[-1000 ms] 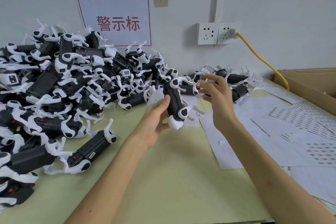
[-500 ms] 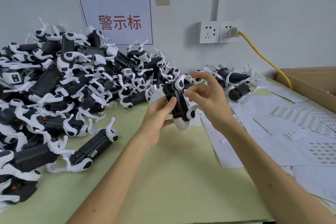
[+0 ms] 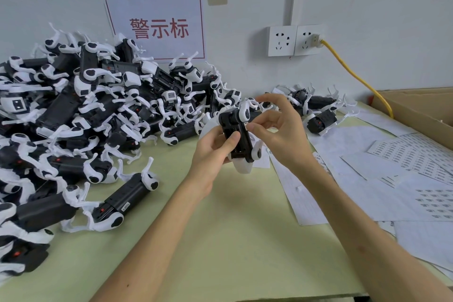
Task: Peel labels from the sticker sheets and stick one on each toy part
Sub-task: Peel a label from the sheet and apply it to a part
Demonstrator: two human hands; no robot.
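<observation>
A black-and-white toy dog part [image 3: 239, 137] is held up above the green table [image 3: 220, 240], underside facing me. My left hand [image 3: 213, 152] grips it from the left, thumb across its black body. My right hand [image 3: 277, 127] is at its upper right edge, thumb and forefinger pinched together against the body; a label between them is too small to make out. Sticker sheets [image 3: 414, 154] with rows of small dark labels lie on the right.
A big heap of the same toy parts [image 3: 81, 115] fills the left and back of the table. A few more toy parts [image 3: 316, 110] lie behind my right hand. A cardboard box [image 3: 421, 110] stands at the far right, a yellow cable [image 3: 355, 76] running to the wall sockets.
My right hand came in from the right and closed its fingertips onto the toy's upper edge. My left hand turned the toy slightly and kept its hold.
</observation>
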